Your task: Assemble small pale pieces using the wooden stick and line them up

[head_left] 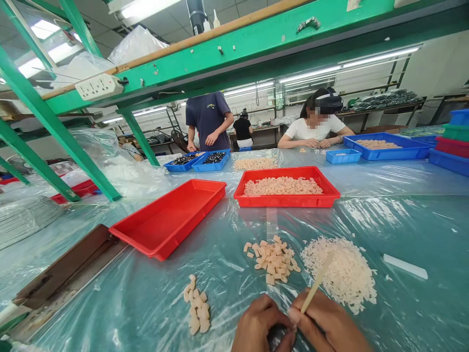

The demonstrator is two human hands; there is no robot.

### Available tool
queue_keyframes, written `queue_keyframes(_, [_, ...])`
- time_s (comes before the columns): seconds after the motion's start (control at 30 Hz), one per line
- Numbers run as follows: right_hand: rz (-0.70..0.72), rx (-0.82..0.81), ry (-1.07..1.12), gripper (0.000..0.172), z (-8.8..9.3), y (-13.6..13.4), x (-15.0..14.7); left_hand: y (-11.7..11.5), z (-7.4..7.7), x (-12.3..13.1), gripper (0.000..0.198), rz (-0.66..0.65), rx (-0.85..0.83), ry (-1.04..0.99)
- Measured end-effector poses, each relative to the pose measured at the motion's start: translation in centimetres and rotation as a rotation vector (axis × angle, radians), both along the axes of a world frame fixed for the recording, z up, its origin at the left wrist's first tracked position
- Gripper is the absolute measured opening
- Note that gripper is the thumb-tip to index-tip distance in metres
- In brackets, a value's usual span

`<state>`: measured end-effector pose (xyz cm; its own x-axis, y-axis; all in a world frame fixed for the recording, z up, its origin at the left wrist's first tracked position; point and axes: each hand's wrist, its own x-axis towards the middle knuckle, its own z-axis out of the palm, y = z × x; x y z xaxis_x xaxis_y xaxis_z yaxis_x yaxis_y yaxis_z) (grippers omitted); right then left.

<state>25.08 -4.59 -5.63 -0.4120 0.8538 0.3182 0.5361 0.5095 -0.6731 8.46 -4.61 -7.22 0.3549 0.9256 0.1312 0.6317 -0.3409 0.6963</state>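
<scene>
My right hand (322,322) is shut on a thin pale stick (318,282), which slants up and away over the table. My left hand (259,325) is curled close against it at the bottom edge of the view, and whatever lies between the fingers is hidden. Straight ahead of my hands lies a heap of small pale cut pieces (273,259). A smaller row of similar pieces (196,305) sits to the left, and a mound of fine white shreds (340,274) lies to the right. Neither hand touches these piles.
Clear plastic sheeting (366,230) covers the table. A shallow red tray (166,217) and a red tray of pale pieces (287,187) stand ahead. A brown board (62,266) lies at left. Farther off, co-workers (208,120) stand or sit among blue trays under a green rack (234,54).
</scene>
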Motion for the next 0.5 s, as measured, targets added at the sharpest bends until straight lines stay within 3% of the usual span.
queue_keyframes(0.13, [-0.020,-0.108,0.101,0.030,-0.04,0.19,-0.04,0.05,-0.01,-0.07,0.016,0.013,-0.007,-0.007])
queue_keyframes(0.33, [-0.007,-0.139,0.094,0.031,-0.38,0.15,-0.24,0.03,0.41,-0.06,0.015,-0.007,-0.040,0.008])
queue_keyframes(0.5, [0.017,-0.178,0.109,0.030,-0.09,0.13,-0.25,0.09,-0.28,0.00,0.015,0.025,0.001,0.037])
